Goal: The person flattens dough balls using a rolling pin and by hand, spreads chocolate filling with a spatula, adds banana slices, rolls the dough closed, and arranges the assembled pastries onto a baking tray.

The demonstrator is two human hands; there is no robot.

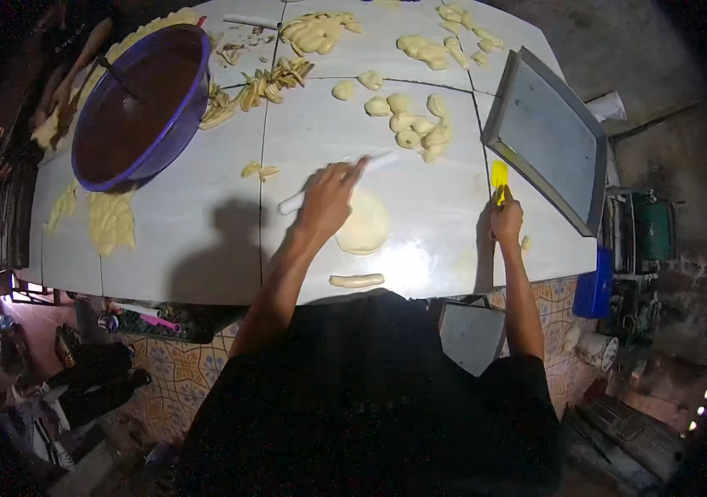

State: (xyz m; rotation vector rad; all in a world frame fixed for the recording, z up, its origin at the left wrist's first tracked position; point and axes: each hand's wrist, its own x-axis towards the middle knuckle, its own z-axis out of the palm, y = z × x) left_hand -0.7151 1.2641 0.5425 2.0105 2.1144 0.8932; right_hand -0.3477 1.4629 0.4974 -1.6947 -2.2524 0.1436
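Note:
My left hand [330, 199] lies over a white rolling pin [382, 161], with its fingers curled across it. Just below the pin, a flattened round of pale dough [364, 225] rests on the white tabletop [320, 116]. A rolled-up strip of dough [357, 281] lies nearer me, by the table's front edge. Off to the right, my right hand [506, 220] grips a small yellow tool with a flat blade, like a spatula [499, 176], close to the grey metal tray [556, 137]. A tiny bit of dough [526, 243] sits beside that wrist.
A purple basin [196, 103] of brown filling stands at the left, a handle sticking out. Dough pieces [407, 123] and peeled banana pieces [258, 91] are spread toward the back. Flattened dough [110, 224] lies near left. A blue crate [593, 286] is beyond the right edge.

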